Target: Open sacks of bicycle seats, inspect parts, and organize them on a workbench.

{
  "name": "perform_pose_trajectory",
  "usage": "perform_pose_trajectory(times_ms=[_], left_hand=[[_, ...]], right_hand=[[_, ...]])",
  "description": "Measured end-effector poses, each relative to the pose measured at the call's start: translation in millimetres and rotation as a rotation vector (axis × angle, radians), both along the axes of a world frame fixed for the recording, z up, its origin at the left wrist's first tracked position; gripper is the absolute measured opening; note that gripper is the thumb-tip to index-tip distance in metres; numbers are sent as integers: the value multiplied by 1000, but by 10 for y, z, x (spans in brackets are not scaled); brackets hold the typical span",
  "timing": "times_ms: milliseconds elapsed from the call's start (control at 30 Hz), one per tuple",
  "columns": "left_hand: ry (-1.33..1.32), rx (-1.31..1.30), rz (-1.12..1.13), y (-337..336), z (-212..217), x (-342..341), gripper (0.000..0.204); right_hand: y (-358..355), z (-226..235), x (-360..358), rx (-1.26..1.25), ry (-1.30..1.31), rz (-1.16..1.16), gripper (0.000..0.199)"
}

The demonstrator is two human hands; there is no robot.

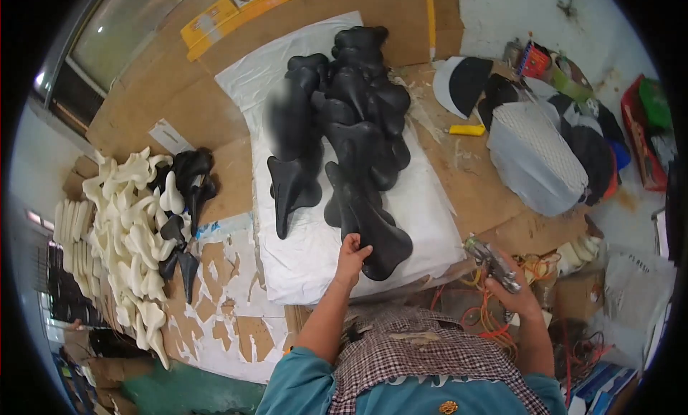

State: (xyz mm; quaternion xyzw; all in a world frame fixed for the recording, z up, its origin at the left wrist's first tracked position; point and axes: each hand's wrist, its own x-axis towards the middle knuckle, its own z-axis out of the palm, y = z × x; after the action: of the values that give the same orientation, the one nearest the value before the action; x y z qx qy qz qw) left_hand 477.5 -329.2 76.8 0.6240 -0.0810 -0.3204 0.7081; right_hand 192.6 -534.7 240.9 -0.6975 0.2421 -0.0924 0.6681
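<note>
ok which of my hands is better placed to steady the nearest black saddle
Probably the left hand: it is at the near end of that black saddle, while the right hand is off to the side, gripping a metal tool.

Smooth saddle (382, 244), metal tool (499, 269)

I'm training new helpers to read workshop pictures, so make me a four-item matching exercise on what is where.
Column one:
1. Left hand
2. Right hand
3. Cream saddle-shaped pieces
4. Small yellow object

Column two:
A. Heaped at the picture's left
B. Touching a black saddle-shaped piece
C. Lying to the right of the white sheet
D. Holding a metal tool

Pairs: 1-B, 2-D, 3-A, 4-C
</note>
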Motion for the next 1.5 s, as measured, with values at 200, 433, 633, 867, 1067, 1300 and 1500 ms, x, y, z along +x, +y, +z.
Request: perform_pose_trajectory(times_ms=[200, 433, 633, 867, 1067, 1300, 1500], left_hand=[[305, -430, -19, -112, 617, 202, 26], [336, -383, 16, 28, 595, 298, 29], [350, -300, 2, 296, 554, 200, 30], [210, -294, 28, 671, 447, 521, 30], [156, -341, 140, 1431, 399, 1031, 33], [331, -334, -84, 790, 306, 876, 38], [303, -169, -78, 175, 248, 819, 26]], right_hand=[[232, 578, -432, 242, -57, 56, 55], [541, 797, -215, -299, -103, 207, 51], [976, 965, -60, -228, -226, 25, 52], [1218, 632, -403, -123, 43, 139, 51], [1346, 813, -193, -412, -6, 99, 52], [1570, 1025, -170, -324, -135, -80, 53], [1639, 1080, -336, -357, -26, -24, 51]])
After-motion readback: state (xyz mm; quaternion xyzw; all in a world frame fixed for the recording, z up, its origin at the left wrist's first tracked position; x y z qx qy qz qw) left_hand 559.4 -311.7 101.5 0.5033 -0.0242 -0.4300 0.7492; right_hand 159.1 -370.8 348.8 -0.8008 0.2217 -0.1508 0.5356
